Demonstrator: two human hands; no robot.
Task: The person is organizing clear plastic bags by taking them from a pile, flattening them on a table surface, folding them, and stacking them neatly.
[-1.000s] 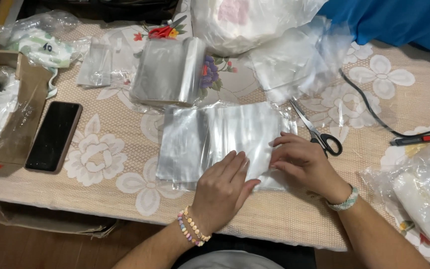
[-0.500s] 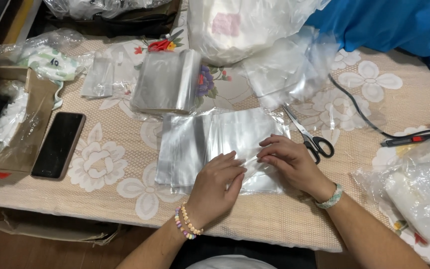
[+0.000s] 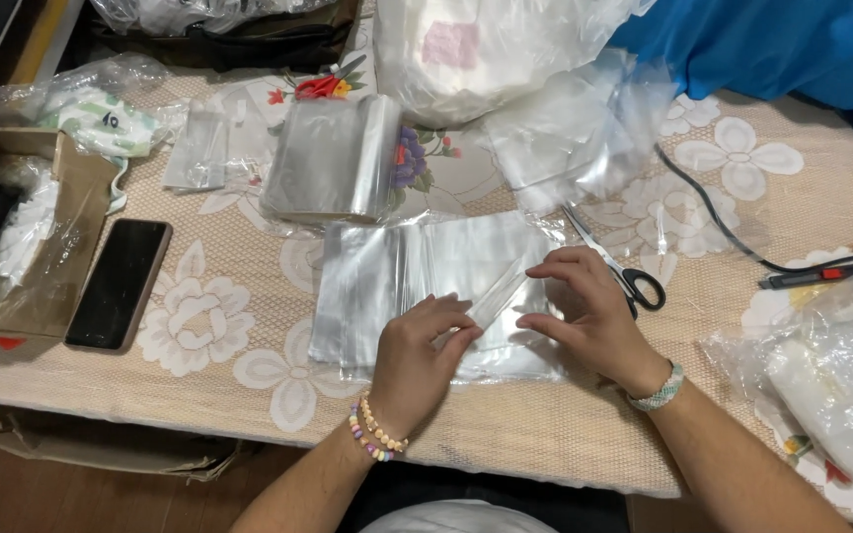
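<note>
The right hand has lifted one clear bag off the flat stack, the left hand pinching its near end.

Blue cloth cut off at top edge; cardboard box cut off left.

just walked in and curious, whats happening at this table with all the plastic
A person is handling a clear plastic bag, lifted between the left hand and right hand, above a flat pile of similar bags on the floral tablecloth. Scissors lie just right of the pile, a phone to the left.
</note>
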